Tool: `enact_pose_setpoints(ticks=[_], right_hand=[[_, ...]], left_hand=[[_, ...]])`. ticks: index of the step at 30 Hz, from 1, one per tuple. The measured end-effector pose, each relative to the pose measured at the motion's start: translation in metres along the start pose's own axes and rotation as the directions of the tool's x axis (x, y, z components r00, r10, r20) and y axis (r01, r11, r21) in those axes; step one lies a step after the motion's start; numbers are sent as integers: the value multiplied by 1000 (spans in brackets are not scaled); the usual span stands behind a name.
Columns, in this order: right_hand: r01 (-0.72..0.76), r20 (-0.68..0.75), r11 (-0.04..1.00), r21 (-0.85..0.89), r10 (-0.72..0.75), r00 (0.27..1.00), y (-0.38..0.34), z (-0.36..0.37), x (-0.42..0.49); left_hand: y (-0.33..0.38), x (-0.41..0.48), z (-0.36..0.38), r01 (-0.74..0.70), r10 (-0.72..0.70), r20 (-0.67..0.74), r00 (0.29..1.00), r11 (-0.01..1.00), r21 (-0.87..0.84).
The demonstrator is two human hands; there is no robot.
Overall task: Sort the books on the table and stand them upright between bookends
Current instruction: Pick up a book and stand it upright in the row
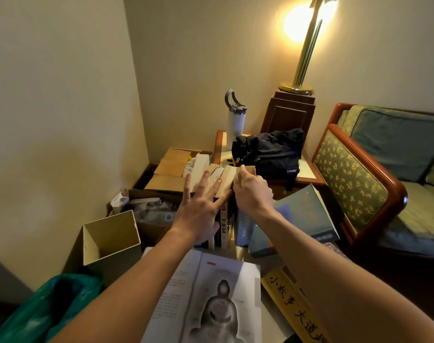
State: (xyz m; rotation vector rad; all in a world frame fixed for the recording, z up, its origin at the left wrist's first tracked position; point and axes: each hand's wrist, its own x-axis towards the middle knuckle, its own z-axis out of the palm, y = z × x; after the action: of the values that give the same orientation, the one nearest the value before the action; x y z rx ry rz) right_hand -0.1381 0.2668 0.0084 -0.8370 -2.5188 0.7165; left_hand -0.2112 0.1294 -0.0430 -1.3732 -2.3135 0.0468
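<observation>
The armchair (354,184) has a reddish-brown wooden frame, a side panel in olive green scattered with small gold leaf sprigs, and blue-grey cushions. A black backpack (268,154) with a small white label sits beside a white tumbler (235,125) with a grey lid and handle, below a brass-coloured lamp stem (307,45) on a dark brown wooden pedestal (289,112). Nearer, a white booklet (211,293) shows a grey seated statue, a yellow book (295,308) bears black handwritten characters, a plain tan cardboard box (112,236) stands open, and a teal plastic bag (48,308) fills the lower left corner.
</observation>
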Motion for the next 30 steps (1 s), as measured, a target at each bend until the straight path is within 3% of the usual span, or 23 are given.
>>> enact_pose_setpoints(ticks=[10,15,19,25,28,30], right_hand=[[-49,57,984,-172,60,997,16,31,19],[214,262,866,-451,-101,960,37,31,21],[377,359,773,-510,-206,910,38,15,17],[384,313,761,-522,-247,917,58,6,7],[381,318,800,-464,-251,914,65,8,-1],[407,335,771,-489,-265,904,67,8,-7]], left_hand=[[4,-2,6,53,-53,-1,999,998,-41],[4,-2,6,55,-54,8,999,995,-82],[4,-3,2,57,-55,27,998,995,-76],[3,0,0,39,-33,60,998,993,-108],[-3,-2,-1,15,-14,7,1000,998,-67],[-7,-5,0,44,-45,-43,998,998,-35]])
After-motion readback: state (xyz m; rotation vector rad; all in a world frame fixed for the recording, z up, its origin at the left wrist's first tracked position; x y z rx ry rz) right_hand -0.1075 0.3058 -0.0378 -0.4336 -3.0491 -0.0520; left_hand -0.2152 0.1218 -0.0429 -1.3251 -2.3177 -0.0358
